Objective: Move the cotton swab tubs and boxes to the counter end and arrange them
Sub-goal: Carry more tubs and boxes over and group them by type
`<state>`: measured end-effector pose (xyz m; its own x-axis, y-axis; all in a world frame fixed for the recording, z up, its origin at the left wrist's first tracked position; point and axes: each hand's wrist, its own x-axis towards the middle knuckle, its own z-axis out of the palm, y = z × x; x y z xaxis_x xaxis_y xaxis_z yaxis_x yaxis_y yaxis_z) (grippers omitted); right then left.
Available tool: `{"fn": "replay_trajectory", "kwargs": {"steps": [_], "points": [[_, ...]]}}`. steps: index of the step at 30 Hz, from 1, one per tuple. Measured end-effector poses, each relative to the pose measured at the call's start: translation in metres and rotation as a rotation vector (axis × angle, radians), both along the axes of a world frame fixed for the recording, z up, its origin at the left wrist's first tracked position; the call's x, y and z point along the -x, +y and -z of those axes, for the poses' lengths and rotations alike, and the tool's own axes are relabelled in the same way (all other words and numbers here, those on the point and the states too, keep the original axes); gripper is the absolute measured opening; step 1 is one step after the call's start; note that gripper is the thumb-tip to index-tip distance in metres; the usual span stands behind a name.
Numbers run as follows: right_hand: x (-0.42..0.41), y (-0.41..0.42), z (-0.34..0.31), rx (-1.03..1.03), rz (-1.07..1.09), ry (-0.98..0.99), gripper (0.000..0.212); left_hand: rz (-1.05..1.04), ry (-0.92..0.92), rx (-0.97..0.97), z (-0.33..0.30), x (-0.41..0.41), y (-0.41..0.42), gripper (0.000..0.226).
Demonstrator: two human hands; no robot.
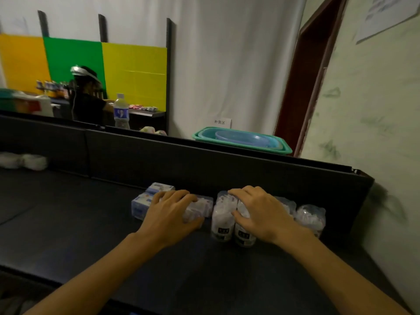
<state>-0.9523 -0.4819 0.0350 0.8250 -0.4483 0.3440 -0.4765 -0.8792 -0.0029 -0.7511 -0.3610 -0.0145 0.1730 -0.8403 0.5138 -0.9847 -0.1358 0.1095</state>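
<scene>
Several clear round tubs of cotton swabs [221,220] stand in a group near the right end of the dark counter [68,223], against its raised back wall. My right hand [259,211] lies over the tops of the middle tubs, fingers spread and curved around one. Another tub [310,217] stands apart at the far right. To the left lie white and blue swab boxes [142,204] and a clear pack [200,209]. My left hand [171,209] rests on that pack and the boxes, thumb at its front edge.
A crumpled white plastic pack [22,160] lies at the far left by the back wall [159,155]. Behind the wall stand a water bottle [121,111] and green basins [241,139]. A person [88,98] sits beyond. A pale wall [375,133] closes the right.
</scene>
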Motion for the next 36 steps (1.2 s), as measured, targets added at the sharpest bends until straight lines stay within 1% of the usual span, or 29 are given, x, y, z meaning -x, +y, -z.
{"fn": "replay_trajectory", "kwargs": {"steps": [2, 6, 11, 13, 17, 21, 23, 27, 31, 36], "points": [[-0.027, 0.016, -0.002, 0.02, -0.025, -0.001, 0.056, -0.028, 0.014, -0.027, -0.004, -0.02, 0.022, 0.061], [-0.085, 0.053, -0.007, 0.051, -0.069, 0.017, 0.057, -0.08, -0.01, -0.023, -0.01, -0.07, 0.069, 0.069], [-0.162, 0.102, -0.008, 0.034, -0.108, 0.045, 0.058, -0.178, -0.031, 0.005, -0.015, -0.139, 0.135, 0.062], [-0.193, 0.123, -0.007, 0.031, -0.118, 0.047, 0.058, -0.205, -0.024, 0.0, -0.015, -0.167, 0.161, 0.063], [-0.255, 0.165, -0.004, 0.029, -0.142, 0.048, 0.056, -0.246, 0.002, -0.035, -0.013, -0.229, 0.215, 0.056], [-0.319, 0.203, 0.0, 0.017, -0.175, 0.061, 0.056, -0.297, 0.026, -0.024, -0.008, -0.285, 0.269, 0.07], [-0.349, 0.22, 0.003, 0.003, -0.2, 0.078, 0.056, -0.329, 0.046, -0.046, -0.005, -0.31, 0.293, 0.072], [-0.405, 0.247, 0.009, -0.034, -0.243, 0.133, 0.056, -0.384, 0.09, -0.07, 0.005, -0.352, 0.335, 0.064], [-0.453, 0.256, 0.016, -0.037, -0.274, 0.171, 0.054, -0.443, 0.128, -0.085, 0.016, -0.392, 0.358, 0.047], [-0.506, 0.246, 0.026, -0.049, -0.281, 0.212, 0.054, -0.488, 0.158, -0.055, 0.026, -0.439, 0.365, 0.045]]}}
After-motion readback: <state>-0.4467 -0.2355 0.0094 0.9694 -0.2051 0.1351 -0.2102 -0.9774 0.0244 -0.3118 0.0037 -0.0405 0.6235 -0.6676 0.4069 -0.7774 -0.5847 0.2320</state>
